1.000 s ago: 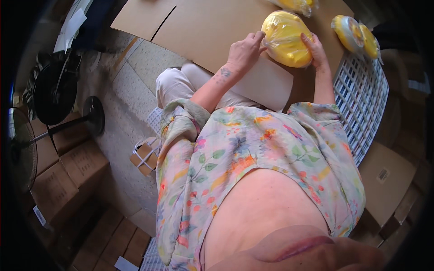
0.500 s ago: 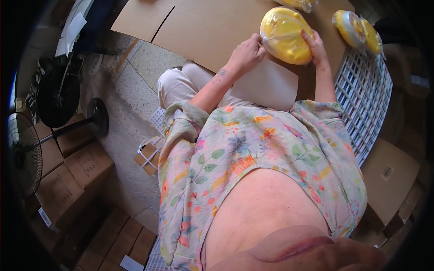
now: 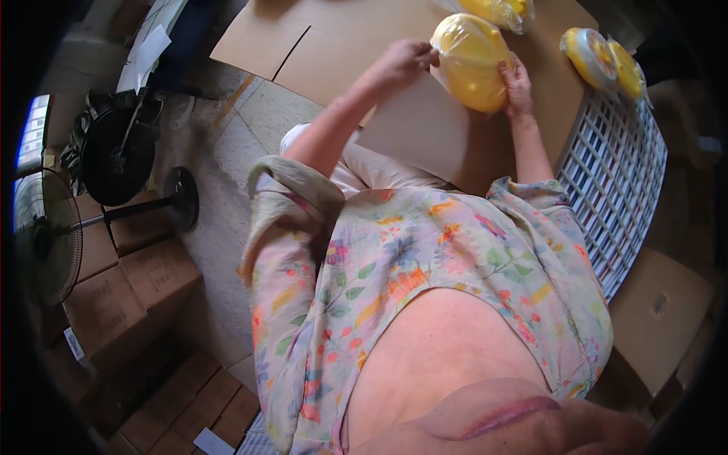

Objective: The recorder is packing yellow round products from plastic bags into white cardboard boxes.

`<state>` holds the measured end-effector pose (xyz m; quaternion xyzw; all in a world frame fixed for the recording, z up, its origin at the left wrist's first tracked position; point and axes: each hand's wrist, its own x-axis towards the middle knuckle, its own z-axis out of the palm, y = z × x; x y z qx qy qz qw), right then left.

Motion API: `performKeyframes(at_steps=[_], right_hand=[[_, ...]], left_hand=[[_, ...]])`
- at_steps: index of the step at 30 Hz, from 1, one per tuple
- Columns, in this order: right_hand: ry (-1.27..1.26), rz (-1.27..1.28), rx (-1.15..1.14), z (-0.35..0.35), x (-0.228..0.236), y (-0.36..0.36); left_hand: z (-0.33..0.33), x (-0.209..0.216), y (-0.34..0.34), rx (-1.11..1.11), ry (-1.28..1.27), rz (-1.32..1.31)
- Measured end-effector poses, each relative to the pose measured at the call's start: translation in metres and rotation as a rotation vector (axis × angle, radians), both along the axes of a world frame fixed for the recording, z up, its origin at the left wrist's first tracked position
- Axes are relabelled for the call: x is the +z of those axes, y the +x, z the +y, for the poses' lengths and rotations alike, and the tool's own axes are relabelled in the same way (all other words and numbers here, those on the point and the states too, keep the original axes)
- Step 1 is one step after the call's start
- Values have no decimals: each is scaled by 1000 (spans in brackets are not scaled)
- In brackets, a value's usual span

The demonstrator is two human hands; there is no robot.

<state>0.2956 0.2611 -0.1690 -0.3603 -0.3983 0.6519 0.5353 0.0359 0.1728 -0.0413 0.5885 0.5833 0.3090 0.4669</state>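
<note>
A round yellow object in clear plastic wrap [image 3: 472,64] is held up over the cardboard; its exact kind I cannot make out. My right hand [image 3: 517,87] grips its right side, thumb on the front and fingers partly hidden behind. At its left edge my left hand [image 3: 402,68], slightly blurred, has its fingertips pinched together on the plastic wrap. Below the object a white sheet [image 3: 417,125] lies at the cardboard's near edge, above my lap.
Flat cardboard [image 3: 341,57] covers the work surface. More wrapped yellow pieces [image 3: 588,57] lie at the far right, beside a white plastic lattice [image 3: 614,167]. Another wrapped yellow piece [image 3: 497,11] sits at the far edge. On the left stand a fan [image 3: 47,235] and cardboard boxes [image 3: 129,292].
My left forearm has swung out to the left, its elbow lifted, with the fingertips still at the wrap's edge. The yellow object has turned slightly and shifted a little left with my right hand.
</note>
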Motion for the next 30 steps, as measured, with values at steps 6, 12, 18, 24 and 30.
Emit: performKeyframes(at_steps=[6,12,18,24,30], right_hand=[[40,450,275,-5,26,-90],[197,351,471,24,54,-128],[314,-27,718,33,71,-204],[451,-6,928,-4,103,-247],[524,-8,730,-41,142,-260]], left_hand=[[29,82,-67,-147,-66,376],[44,126,-126,-387,-39,567],[27,155,-190,-488,76,606],[-20,212,-165,-146,-58,812],[-58,226,-204,199,-186,717]])
